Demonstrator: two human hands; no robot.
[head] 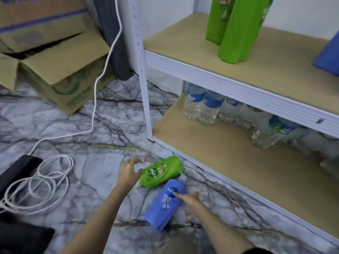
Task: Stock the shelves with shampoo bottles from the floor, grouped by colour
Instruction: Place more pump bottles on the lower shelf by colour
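Observation:
A green shampoo bottle point(161, 171) and a blue shampoo bottle point(166, 204) lie on their sides on the marble floor, just in front of the shelf unit's bottom board. My left hand point(129, 173) hovers at the green bottle's left end, fingers spread, holding nothing. My right hand point(189, 199) reaches over the blue bottle's right side with fingers apart; whether they touch the bottle I cannot tell. On the upper shelf point(183, 35) stand two green bottles point(236, 28), and a blue bottle point(328, 55) shows at the right edge.
Several clear water bottles point(203, 105) stand on the lower shelf point(220, 153). A white shelf post point(142, 70) rises left of the boards. Cardboard boxes point(60, 70) sit at the back left. A coiled white cable point(42, 182) and dark objects lie on the floor at left.

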